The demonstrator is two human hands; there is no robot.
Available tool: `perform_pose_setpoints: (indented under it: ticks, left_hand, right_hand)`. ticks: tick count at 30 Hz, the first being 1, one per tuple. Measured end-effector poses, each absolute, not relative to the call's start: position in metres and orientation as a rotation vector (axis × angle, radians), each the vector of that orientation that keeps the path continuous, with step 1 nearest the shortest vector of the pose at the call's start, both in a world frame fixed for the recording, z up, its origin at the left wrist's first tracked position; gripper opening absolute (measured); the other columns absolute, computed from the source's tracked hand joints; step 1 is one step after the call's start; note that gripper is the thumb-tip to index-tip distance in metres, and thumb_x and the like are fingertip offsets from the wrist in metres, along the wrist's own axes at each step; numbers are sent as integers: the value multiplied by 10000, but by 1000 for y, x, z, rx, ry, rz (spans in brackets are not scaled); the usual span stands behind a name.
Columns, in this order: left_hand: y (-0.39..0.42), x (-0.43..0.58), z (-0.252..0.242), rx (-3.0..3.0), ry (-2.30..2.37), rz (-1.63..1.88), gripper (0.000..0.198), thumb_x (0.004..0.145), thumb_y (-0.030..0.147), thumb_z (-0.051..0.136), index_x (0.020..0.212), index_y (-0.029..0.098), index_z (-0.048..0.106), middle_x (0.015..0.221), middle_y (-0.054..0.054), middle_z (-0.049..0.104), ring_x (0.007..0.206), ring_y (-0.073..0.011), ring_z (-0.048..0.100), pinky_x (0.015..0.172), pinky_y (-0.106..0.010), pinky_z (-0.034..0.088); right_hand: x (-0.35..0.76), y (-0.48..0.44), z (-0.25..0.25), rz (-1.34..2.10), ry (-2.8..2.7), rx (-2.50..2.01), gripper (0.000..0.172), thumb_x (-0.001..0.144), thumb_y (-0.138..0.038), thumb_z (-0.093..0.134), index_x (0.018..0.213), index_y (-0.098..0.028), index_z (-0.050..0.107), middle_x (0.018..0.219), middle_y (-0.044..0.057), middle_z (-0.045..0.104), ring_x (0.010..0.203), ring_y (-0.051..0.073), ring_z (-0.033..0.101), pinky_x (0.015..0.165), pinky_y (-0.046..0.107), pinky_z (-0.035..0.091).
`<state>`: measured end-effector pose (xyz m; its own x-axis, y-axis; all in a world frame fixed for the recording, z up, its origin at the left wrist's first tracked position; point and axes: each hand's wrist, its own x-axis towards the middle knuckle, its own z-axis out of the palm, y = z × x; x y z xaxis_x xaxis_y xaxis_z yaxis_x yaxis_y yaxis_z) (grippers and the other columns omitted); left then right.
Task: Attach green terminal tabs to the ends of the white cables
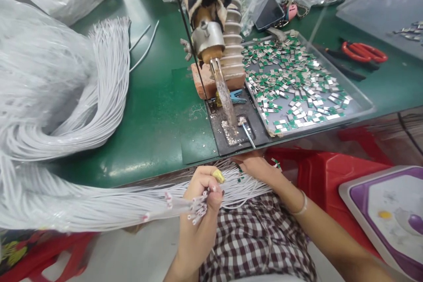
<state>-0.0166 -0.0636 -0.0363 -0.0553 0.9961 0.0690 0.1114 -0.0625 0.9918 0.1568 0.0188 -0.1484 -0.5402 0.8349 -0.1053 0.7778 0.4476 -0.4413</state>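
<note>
My left hand (pixel 200 211) is closed around a small bunch of white cables, whose stripped ends with reddish wire tips (pixel 198 209) stick up between thumb and fingers. Yellow tape wraps one fingertip. A large bundle of white cables (pixel 109 205) runs from the left and across the lap, passing behind this hand. My right hand (pixel 253 165) is at the table's front edge, over the cables on the lap. Its fingers are mostly hidden, so their grip does not show. A few small green circuit boards with metal plugs (pixel 276 165) lie near its wrist.
A soldering iron (pixel 224 92) points down at a black pad (pixel 216 134) with solder bits. Right of it stands a clear tray (pixel 360 105) of green-and-silver connectors. Red-handled scissors (pixel 363 52), a phone (pixel 269 13), more bagged cables (pixel 42 75) and a red stool (pixel 320 176) are around.
</note>
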Motion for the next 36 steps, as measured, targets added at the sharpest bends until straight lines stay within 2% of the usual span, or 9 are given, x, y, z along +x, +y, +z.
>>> perform_pose_setpoints:
  ticks: [5,8,11,17,21,24,26,28,36]
  left_hand:
    - [-59,-13,-39,1005,1203,1414,160,989,289,507,854,222,562,924,-10,512,788,-131,470,742,-241,407]
    - [-56,-11,-34,752,1015,1466,152,979,276,531,844,221,575,883,7,520,736,-102,482,701,-209,431]
    - [-62,-6,-26,638,907,1392,173,960,295,564,815,205,592,871,4,548,713,-89,509,682,-194,452]
    - [-90,2,-14,1038,901,1303,167,993,299,483,905,220,601,1193,-58,598,1125,-205,560,1003,-355,420]
    - [-94,0,-1,1518,988,1112,146,990,251,478,901,209,585,948,-45,631,873,-178,573,807,-293,433]
    - [-93,0,3,1519,1017,1219,174,980,295,496,842,203,548,818,-14,581,731,-153,523,695,-264,417]
    - [-94,1,2,1455,1061,1296,204,969,334,518,814,203,532,802,-6,569,712,-147,510,673,-254,413]
    - [-96,2,-2,1445,1081,1316,224,952,367,547,804,200,539,804,-13,581,725,-156,527,687,-261,424]
    - [-103,3,-32,1268,1146,1506,202,998,321,471,843,207,532,840,-9,549,763,-144,512,721,-257,416]
  right_hand:
    - [175,-14,-114,720,-2060,-1040,209,958,-211,534,817,-159,678,734,44,701,690,151,645,652,299,541]
    - [176,-28,-88,718,-1813,-962,115,902,-120,590,862,-170,686,752,39,693,696,158,629,636,311,531]
    - [174,-35,-68,712,-1658,-922,181,847,-40,628,904,-197,697,796,23,690,729,158,630,655,309,521]
    - [177,-50,-28,652,-1486,-853,245,838,1,606,916,-209,703,797,11,653,747,157,600,637,305,477]
    - [171,-69,-2,483,-1711,-669,298,791,40,631,980,-183,690,842,36,666,762,162,595,667,316,496]
    - [163,-81,4,455,-1671,-758,178,844,-27,618,930,-178,657,808,28,642,738,143,580,653,286,482]
    - [160,-89,3,467,-1655,-903,45,884,-180,636,840,-178,627,735,13,605,680,136,554,616,272,458]
    - [156,-97,-1,494,-1706,-999,157,889,-288,645,778,-184,611,679,-1,587,617,128,524,568,261,425]
    - [143,-104,-26,577,-1725,-1045,179,884,-123,542,720,-190,566,620,-24,551,557,104,506,516,216,404]
